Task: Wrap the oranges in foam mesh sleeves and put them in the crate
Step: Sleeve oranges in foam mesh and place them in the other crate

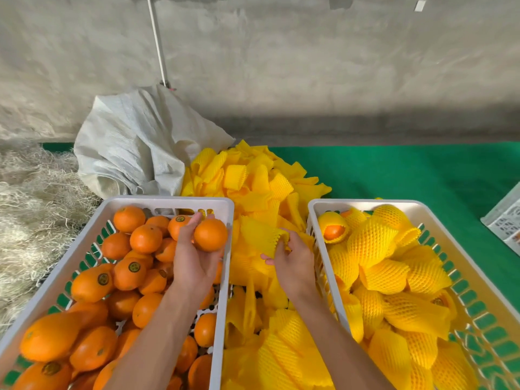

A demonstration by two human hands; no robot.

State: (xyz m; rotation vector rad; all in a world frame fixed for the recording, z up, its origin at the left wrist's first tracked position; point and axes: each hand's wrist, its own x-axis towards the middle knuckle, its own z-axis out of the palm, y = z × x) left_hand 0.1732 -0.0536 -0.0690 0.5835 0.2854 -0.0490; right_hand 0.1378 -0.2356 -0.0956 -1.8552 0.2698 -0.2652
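Two white slatted plastic crates sit on the green-covered desk: the left crate (84,240) holds bare oranges, the right crate (318,205) holds oranges wrapped in yellow mesh. Your left hand (194,257) curls around one round bare orange (210,235) above the left crate's far right corner. Your right hand (292,260) pinches a yellow foam mesh sleeve (260,236) over the loose sleeve pile (253,178) between the crates.
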